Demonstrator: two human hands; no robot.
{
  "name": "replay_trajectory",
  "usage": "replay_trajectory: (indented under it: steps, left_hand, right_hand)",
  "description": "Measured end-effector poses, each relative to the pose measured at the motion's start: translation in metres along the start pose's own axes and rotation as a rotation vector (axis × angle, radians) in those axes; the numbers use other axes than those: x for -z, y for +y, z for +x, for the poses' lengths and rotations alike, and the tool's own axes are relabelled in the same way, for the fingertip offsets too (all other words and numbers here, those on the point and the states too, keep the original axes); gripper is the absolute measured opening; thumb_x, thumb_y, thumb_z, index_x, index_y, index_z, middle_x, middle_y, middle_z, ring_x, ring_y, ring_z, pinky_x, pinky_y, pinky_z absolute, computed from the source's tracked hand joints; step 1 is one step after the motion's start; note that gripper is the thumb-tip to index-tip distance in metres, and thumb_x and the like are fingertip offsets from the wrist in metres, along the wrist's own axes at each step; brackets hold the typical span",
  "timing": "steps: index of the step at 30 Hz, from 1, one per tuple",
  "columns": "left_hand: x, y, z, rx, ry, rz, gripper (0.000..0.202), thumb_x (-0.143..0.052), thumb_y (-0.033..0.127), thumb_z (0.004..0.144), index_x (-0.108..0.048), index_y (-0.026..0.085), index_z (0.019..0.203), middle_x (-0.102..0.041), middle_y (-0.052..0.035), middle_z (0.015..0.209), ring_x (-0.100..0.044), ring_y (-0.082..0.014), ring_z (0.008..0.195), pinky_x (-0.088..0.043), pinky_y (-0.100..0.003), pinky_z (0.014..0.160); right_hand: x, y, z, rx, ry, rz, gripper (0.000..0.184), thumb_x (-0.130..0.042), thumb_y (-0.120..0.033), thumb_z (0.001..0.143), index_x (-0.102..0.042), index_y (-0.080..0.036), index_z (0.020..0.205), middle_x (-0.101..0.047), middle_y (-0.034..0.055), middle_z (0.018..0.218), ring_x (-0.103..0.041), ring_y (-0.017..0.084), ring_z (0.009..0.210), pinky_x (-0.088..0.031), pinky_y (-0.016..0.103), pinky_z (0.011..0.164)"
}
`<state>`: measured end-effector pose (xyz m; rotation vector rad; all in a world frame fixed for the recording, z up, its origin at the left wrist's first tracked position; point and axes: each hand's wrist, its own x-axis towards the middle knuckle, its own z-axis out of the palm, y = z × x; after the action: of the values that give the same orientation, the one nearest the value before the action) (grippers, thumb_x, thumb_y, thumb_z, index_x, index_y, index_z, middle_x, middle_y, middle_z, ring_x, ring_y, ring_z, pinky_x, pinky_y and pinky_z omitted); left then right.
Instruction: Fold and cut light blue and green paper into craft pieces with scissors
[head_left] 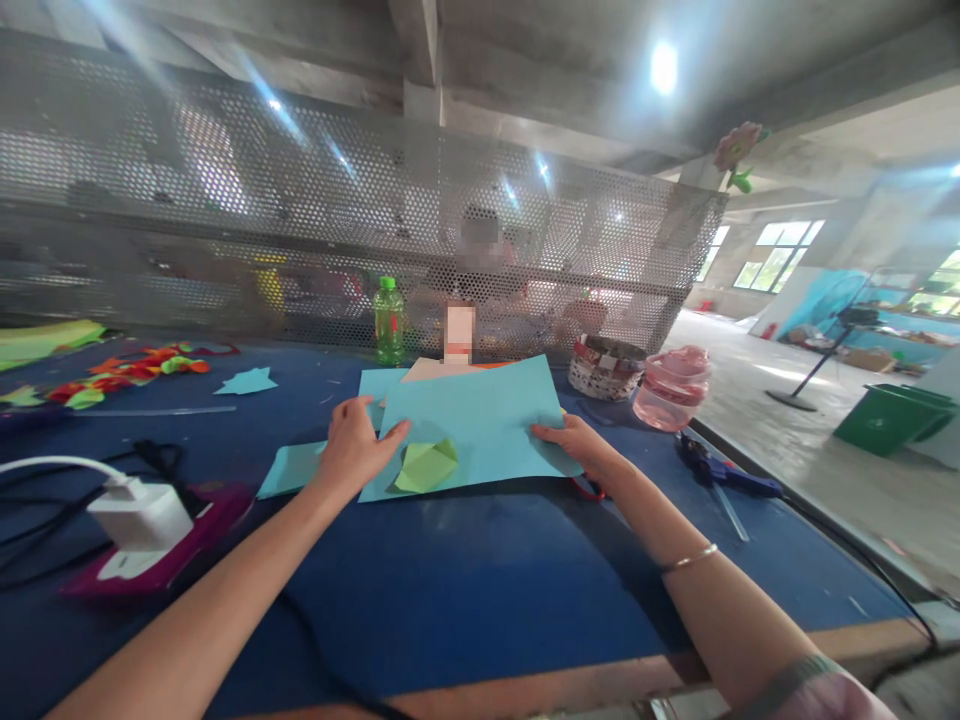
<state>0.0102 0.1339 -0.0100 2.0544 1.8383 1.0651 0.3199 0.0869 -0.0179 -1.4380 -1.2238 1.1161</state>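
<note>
A large light-blue paper sheet is held just above the blue table, its right side raised a little. My left hand pinches its left edge, thumb on top and the other fingers partly hidden. At the right edge, my right hand grips the sheet with its thumb over the surface and its fingers behind. A small creased green paper piece lies on the sheet near its lower left. More blue paper shows beside and beneath my left hand. Below my right hand, a red curved handle is partly covered.
A green bottle, a woven basket and a pink jar stand toward the back. A glue gun lies at right. A white charger sits on a magenta power strip at left. Perforated metal panel bounds the rear.
</note>
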Motion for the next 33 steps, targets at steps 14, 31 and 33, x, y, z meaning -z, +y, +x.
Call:
replay_trajectory:
  steps: [14,31,33]
  left_hand:
    - [0.018,0.020,-0.002,0.556,-0.568,-1.048,0.021,-0.064,0.020,0.075,-0.064,0.014,0.095,-0.075,-0.0110,0.089,-0.071,-0.0245,0.083,-0.059,-0.038,0.078]
    - [0.003,0.021,-0.016,0.493,-0.474,-0.862,0.032,-0.079,0.017,0.038,-0.071,0.014,0.070,-0.076,-0.0073,0.077,-0.069,-0.0259,0.077,-0.052,-0.035,0.074]
    - [0.002,0.023,-0.018,0.486,-0.469,-0.870,0.031,-0.079,0.017,0.039,-0.072,0.015,0.069,-0.076,-0.0056,0.074,-0.068,-0.0242,0.074,-0.051,-0.033,0.074]
  right_hand:
    - [0.007,-0.005,0.002,-0.091,0.025,0.191,0.023,-0.072,-0.026,0.067,-0.066,-0.019,0.089,-0.073,0.0035,0.078,-0.066,0.017,0.061,-0.055,0.030,0.063]
    - [0.003,-0.005,0.007,0.245,0.526,-0.209,0.048,-0.061,-0.033,0.073,-0.052,-0.016,0.117,-0.063,0.0131,0.111,-0.059,0.025,0.097,-0.048,0.037,0.080]
    - [-0.004,-0.006,0.004,0.440,0.608,-0.409,0.041,-0.059,-0.033,0.075,-0.055,-0.015,0.112,-0.062,0.0128,0.107,-0.056,0.024,0.098,-0.044,0.035,0.083]
